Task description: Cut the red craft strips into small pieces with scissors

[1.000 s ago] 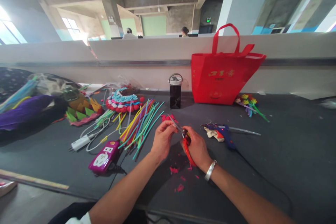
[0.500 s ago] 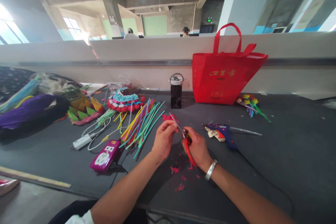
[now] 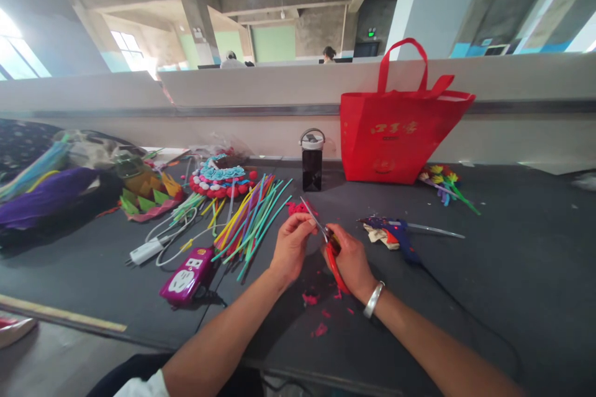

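Observation:
My right hand (image 3: 350, 263) is closed around the orange-red handles of a pair of scissors (image 3: 332, 260). The blades point up and left, and their tips reach past the fingers of my left hand (image 3: 293, 248). That hand is pinched, thumb against fingers, right beside the blades; whatever it holds is too small or hidden to name. Just behind the left fingers lies a crumpled pink-red pile (image 3: 298, 206). Below both hands, pink-red scraps (image 3: 320, 329) are scattered on the dark table (image 3: 512, 273).
Coloured pipe cleaners (image 3: 254, 223) lie left, near a purple power strip (image 3: 186, 277) and white charger (image 3: 144, 252). A black bottle (image 3: 311, 167) and red bag (image 3: 400, 139) stand behind. To the right are a corded glue gun (image 3: 395, 232) and a colourful flower bunch (image 3: 444, 181).

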Available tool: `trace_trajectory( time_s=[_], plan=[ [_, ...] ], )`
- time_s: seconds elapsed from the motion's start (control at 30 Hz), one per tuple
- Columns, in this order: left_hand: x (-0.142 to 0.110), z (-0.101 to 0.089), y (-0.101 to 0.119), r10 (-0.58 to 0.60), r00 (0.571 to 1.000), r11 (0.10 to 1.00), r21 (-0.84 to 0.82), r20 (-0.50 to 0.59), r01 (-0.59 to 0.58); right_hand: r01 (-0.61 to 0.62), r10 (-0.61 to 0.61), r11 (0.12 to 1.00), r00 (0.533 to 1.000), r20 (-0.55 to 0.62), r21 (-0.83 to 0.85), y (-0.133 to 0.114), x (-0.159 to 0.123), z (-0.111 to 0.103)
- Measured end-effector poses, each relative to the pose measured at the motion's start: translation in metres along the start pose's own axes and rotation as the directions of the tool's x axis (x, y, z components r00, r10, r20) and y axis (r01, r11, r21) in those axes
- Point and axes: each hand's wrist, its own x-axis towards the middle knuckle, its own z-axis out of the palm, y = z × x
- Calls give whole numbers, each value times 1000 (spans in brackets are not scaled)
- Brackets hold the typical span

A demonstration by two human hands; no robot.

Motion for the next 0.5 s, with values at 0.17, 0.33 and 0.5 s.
trace_trajectory(
  time_s=[0.17, 0.33, 0.5],
  plan=[
    [-1, 1, 1, -11, 1000, 1000, 16, 18, 10, -37, 37, 999, 999, 0, 33, 1, 0, 0],
    [0, 0, 1, -53, 998, 998, 26, 42, 52, -76, 86, 992, 992, -90, 104, 2, 4, -5],
    [1, -2, -1, -117, 989, 991, 73, 95, 111, -45, 83, 973, 984, -160, 226, -3, 7, -12]
  ],
)
